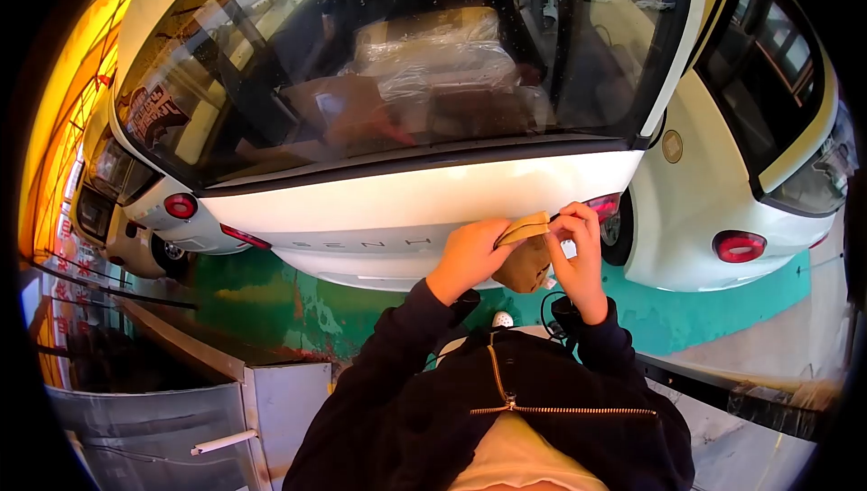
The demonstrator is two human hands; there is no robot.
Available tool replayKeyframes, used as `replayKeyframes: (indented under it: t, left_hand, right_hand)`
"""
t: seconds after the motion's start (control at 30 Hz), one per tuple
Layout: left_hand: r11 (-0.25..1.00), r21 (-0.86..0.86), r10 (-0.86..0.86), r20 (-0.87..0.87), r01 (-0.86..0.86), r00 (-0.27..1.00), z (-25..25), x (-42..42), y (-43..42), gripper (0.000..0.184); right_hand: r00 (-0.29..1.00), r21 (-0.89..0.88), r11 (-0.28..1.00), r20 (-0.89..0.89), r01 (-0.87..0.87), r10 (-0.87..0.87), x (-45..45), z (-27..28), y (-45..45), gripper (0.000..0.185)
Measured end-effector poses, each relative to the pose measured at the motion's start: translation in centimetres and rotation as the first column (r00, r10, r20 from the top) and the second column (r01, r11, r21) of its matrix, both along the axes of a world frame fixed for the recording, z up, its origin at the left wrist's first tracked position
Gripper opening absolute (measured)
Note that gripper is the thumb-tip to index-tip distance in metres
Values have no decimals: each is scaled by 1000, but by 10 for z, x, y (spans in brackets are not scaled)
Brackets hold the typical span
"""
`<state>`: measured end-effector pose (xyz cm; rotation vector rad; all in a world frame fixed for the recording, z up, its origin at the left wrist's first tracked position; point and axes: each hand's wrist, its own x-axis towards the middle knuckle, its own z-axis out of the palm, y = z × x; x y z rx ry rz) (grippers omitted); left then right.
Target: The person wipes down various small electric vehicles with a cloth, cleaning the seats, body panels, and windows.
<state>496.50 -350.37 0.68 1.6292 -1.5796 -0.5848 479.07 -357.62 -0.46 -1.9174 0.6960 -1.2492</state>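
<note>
Brown pouch (524,267) held up by the back of a white car (470,186)

In the head view, the pouch is between the left hand (474,261) and the right hand (578,258), in front of the person's body. The left hand is curled and holds the side of the pouch, but some of its fingers are hidden. The right hand pinches the top edge with its thumb and finger tips. The two hands are near each other but not pressed together. The pouch has a light tan strip (524,231) along its top, and the bottom part is darker and wrinkly. I cannot tell what is inside it.

The white car has a big back window (406,66) and a red light (605,205) just behind the right hand. Another white car (682,220) is on the right, with a round red light (741,246). A small light car (203,231) is on the left. The floor (262,297) is green. The person wears a dark jacket (406,392) with a gold zip (578,411). A grey metal box (293,410) is low on the left
</note>
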Motion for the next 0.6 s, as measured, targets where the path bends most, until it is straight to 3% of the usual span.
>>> replayKeyframes:
  t: [0.07, 0.1, 0.13, 0.17, 0.2, 0.23, 0.3, 0.33, 0.37, 0.4, 0.47, 0.5, 0.6]
  left_hand:
    - [998, 55, -13, -7, 13, 1000, -11, 6, -4, 25]
    - [998, 50, -36, -94, 41, 995, -8, 3, -4, 23]
    - [998, 43, -35, -88, 39, 996, -1, 1, -5, 23]
    - [990, 109, -77, -116, 90, 990, 6, -2, -4, 20]
    - [973, 179, -119, -148, 145, 982, 9, -5, -2, 18]
    - [971, 122, -187, -150, 206, 971, 9, -7, -2, 17]
    - [955, 36, -289, -116, 294, 950, 13, -10, 1, 17]
    - [924, -54, -382, -75, 379, 921, 21, -12, 1, 18]
    - [913, -38, -408, -89, 406, 909, 30, -12, 4, 19]
    - [911, -38, -413, -90, 411, 906, 36, -12, 6, 19]
    - [875, -218, -443, -3, 431, 897, 43, -8, 9, 22]
    - [875, -217, -444, -1, 433, 896, 42, -4, 12, 22]
    - [852, -327, -412, 66, 410, 909, 41, 9, 15, 24]
  right_hand:
    - [994, 134, 991, 104, 2, -16, -4, -28, 10, 19]
    - [989, 202, 972, 105, -122, 103, -7, -34, 19, 21]
    - [947, 402, 857, 131, -322, 294, -9, -60, 27, 19]
    - [911, 542, 750, 74, -378, 406, -8, -61, 39, 17]
    - [884, 566, 729, 1, -386, 467, -5, -71, 47, 15]
    - [883, 588, 742, -97, -321, 459, -1, -82, 49, 16]
    - [874, 608, 754, -195, -248, 444, 4, -105, 45, 17]
    - [906, 376, 889, -221, -262, 361, 4, -114, 35, 22]
    - [935, 118, 961, -225, -252, 273, 2, -123, 29, 28]
    - [937, 118, 962, -225, -247, 269, 1, -126, 27, 28]
    - [969, 244, 938, 41, -247, 245, 0, -131, 25, 41]
    - [969, 244, 938, 44, -247, 244, 1, -133, 24, 41]
    - [991, 368, 921, 14, -130, 134, 6, -132, 21, 76]
